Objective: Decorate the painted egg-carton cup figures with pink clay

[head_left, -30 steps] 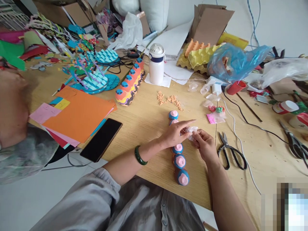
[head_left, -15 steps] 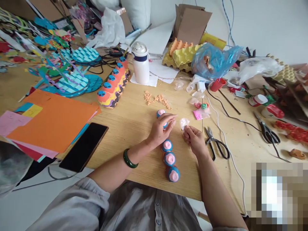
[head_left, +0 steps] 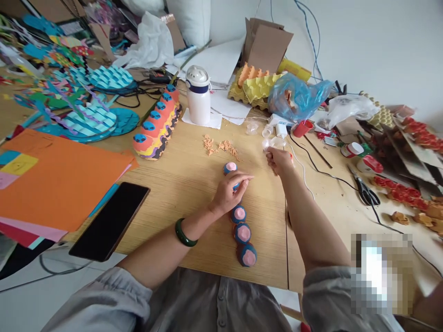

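A row of egg-carton cups (head_left: 244,233), painted blue with pink clay tops, runs toward me along the wooden table. My left hand (head_left: 229,192), with a dark green bangle on its wrist, is over the row and partly hides one of the cups. Its fingers are stretched out, thumb a little apart, and I see nothing held. My right hand (head_left: 279,161) is farther forward, fingers closed around a small clear plastic bag (head_left: 266,144) that sticks out past them. Other clear plastic pieces lie close by it. My right forearm covers the spot where small scissors lay.
Orange scraps (head_left: 226,147) lie beyond the row. A white bottle (head_left: 198,97) and a painted egg-carton strip (head_left: 157,124) stand behind. Leftward are a phone (head_left: 110,221) and coloured paper (head_left: 65,180). Black-handled scissors (head_left: 367,191), a cable and a blue plastic bag (head_left: 299,97) lie rightward.
My right hand has moved forward, away from me, with the plastic bag, toward the other plastic pieces. My left hand has stayed over the row. The view has shifted slightly.
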`<state>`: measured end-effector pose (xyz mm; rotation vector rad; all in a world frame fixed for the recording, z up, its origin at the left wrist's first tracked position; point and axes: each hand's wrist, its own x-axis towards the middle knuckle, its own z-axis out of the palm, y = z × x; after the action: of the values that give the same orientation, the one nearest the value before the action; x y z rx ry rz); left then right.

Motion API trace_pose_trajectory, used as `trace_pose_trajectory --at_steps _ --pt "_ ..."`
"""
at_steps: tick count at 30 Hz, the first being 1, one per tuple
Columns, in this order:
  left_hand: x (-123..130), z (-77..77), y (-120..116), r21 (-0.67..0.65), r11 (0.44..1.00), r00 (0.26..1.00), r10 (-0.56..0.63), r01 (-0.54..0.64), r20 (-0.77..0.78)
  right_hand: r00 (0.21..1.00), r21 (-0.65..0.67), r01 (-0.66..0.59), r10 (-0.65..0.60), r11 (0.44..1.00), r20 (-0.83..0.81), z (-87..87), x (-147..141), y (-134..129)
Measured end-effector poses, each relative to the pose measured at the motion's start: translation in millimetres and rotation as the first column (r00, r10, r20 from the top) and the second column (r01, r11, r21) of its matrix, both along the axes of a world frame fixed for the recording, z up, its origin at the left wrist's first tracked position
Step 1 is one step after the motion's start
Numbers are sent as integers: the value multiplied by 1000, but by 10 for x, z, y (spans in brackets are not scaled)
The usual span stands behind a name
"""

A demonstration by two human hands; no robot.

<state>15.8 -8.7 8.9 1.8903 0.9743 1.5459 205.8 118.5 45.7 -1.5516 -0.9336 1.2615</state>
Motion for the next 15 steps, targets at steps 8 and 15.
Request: trace_pose_trajectory --at_steps 8,15 --pt "-107 68 43 -88 995 985 67 -54 157 989 19 142 -141 990 -48 -44 -72 74" --pt "-195 -110 233 -69 951 952 305 -303 35 943 -41 -4 -9 999 -332 -68 -53 -792"
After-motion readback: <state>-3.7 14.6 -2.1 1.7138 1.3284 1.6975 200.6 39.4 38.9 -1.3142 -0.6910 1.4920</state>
